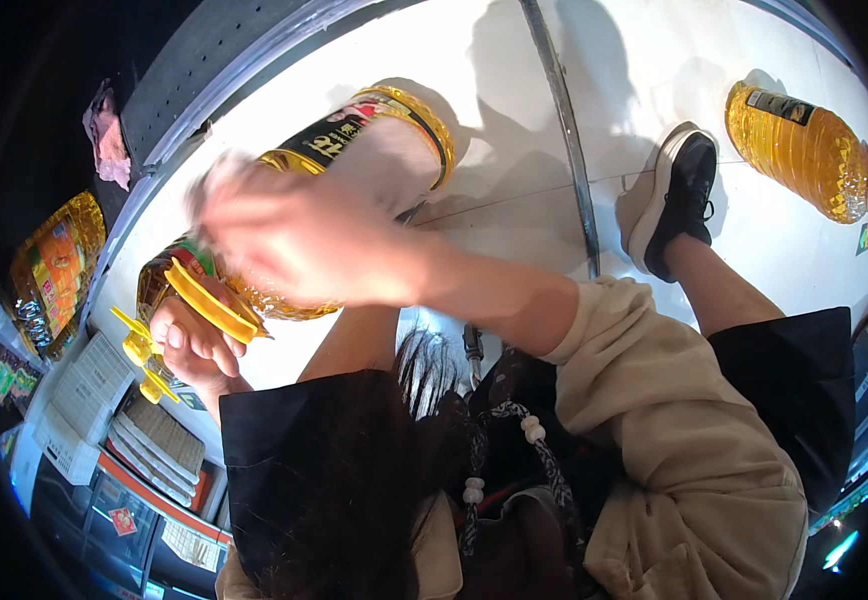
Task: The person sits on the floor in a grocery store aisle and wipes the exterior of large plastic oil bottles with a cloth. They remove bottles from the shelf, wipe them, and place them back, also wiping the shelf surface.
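My left hand [197,345] has its fingers curled at a yellow plastic handle [212,304] of a cooking oil bottle [171,266] lying on its side. A second yellow handle and cap [141,349] are just left of that hand. My right hand [306,240] is motion-blurred above the bottles and hides part of them. A greyish blur sits at its fingertips; whether it holds something cannot be told. Beyond it lies another oil bottle [321,139] with a black label, base towards the upper right. A pale pinkish blurred shape [392,165] partly covers this bottle.
An oil bottle [798,154] lies at the far right, past my black shoe [685,195]. On the left are a grey shelf [201,52], a pink cloth [107,135], an orange-labelled oil bottle [58,274] and a white basket [85,397]. A dark strip [565,127] crosses the white floor.
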